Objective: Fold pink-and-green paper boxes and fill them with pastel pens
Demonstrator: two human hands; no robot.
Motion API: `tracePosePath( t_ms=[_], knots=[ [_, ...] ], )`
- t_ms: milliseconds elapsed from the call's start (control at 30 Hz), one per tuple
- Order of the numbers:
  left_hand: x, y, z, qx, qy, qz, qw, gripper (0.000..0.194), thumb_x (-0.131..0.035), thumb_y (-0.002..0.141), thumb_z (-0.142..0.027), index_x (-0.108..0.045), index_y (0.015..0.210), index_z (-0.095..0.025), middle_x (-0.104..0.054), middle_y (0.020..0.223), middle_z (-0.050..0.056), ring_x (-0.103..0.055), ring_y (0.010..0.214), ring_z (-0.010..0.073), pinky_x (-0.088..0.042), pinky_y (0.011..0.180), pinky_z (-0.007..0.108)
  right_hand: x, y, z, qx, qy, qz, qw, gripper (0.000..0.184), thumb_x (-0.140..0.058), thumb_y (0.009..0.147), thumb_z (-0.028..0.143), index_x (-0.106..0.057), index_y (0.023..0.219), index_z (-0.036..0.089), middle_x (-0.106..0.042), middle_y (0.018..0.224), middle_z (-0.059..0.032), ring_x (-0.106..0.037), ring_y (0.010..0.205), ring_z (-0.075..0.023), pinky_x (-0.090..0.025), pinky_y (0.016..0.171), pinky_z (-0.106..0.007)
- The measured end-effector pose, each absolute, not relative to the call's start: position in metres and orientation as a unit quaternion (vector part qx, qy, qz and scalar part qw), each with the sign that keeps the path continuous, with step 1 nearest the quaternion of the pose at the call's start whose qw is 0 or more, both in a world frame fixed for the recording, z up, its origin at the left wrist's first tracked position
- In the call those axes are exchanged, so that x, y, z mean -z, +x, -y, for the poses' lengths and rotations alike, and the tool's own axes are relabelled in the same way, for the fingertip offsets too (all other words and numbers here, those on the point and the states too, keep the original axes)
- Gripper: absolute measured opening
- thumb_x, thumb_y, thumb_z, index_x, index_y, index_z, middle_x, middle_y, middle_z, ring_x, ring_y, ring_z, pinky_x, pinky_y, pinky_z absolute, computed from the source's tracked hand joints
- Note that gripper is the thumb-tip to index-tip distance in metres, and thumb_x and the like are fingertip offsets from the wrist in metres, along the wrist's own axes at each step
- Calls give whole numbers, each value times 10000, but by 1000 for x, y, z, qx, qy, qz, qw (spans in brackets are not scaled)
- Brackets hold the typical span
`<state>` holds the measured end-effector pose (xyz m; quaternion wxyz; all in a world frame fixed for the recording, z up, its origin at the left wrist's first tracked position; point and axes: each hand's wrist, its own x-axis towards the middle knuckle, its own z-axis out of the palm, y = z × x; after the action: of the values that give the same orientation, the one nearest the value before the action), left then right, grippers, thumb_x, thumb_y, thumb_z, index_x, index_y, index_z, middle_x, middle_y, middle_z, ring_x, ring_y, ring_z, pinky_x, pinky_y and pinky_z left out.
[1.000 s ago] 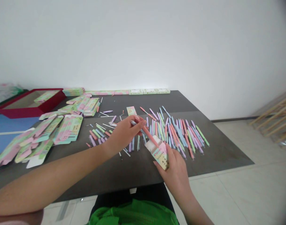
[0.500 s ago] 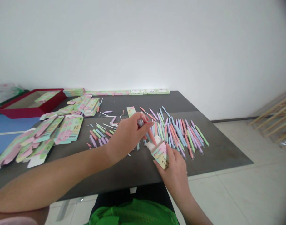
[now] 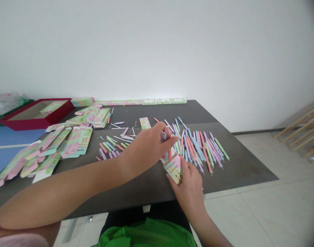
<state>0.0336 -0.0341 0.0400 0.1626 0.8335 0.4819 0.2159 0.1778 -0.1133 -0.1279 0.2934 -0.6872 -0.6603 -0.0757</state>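
My left hand (image 3: 149, 145) is closed around a small bundle of pastel pens (image 3: 169, 153), coral and greyish ones showing. The lower ends of the pens sit within the open top of a small printed carton (image 3: 174, 170). My right hand (image 3: 190, 181) grips that carton from the right, thumb along its near side, and keeps it tilted above the front of the table. Just behind the carton lies a spread of loose pens (image 3: 198, 147) in coral, blue, green and purple. My left hand's back hides part of the bundle.
Flat printed cartons (image 3: 78, 140) lie in a pile at left, beside a red box (image 3: 38, 120). Pen caps and white sticks (image 3: 123, 137) are scattered left of centre. Packed boxes (image 3: 157, 102) line the wall. The dark table (image 3: 239, 171) ends at right.
My left hand has moved right with the pens, which now reach deeper into the carton. My right hand and the carton have shifted slightly left.
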Motion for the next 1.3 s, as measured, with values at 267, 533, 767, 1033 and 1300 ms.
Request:
tracePosePath(
  t_ms=[267, 533, 767, 1033, 1300],
  knots=[
    [-41, 38, 33, -218, 828, -453, 249, 236, -525, 887, -408, -469, 748, -225, -632, 555, -38, -644, 555, 163, -434, 552, 251, 128, 176, 113, 68, -682, 657, 313, 575, -565, 859, 431, -399, 1340, 162, -555, 1079, -152, -539, 916, -293, -481, 752, -435],
    [-22, 40, 16, -244, 706, -438, 501, 251, -463, 902, -431, -456, 808, -199, -703, 703, 31, -666, 565, 140, -545, 554, 253, 128, 177, 111, 71, -673, 644, 357, 624, -559, 863, 469, -372, 1362, 144, -560, 1045, -159, -537, 920, -303, -486, 757, -451],
    [12, 41, 20, -172, 812, -452, 325, 300, -555, 822, -470, -614, 822, -176, -694, 977, 84, -654, 829, 206, -523, 800, 362, 129, 175, 105, 49, -672, 635, 377, 630, -550, 865, 493, -380, 1362, 146, -555, 1082, -173, -532, 988, -316, -477, 808, -474],
    [10, 2, -16, -199, 840, -447, 234, 403, -382, 926, -452, -648, 1082, -193, -694, 997, 56, -638, 821, 171, -480, 735, 266, 138, 186, 101, 13, -641, 622, 451, 737, -600, 835, 501, -309, 1420, 159, -534, 1213, -183, -526, 1097, -315, -471, 869, -475],
    [85, -33, -51, -57, 881, -458, 100, 296, -483, 871, -305, -701, 735, -160, -673, 714, 51, -609, 690, 170, -456, 658, 245, 140, 200, 107, -29, -652, 578, 490, 771, -639, 802, 497, -325, 1426, 172, -492, 1319, -191, -483, 1211, -341, -434, 948, -526]
  ],
)
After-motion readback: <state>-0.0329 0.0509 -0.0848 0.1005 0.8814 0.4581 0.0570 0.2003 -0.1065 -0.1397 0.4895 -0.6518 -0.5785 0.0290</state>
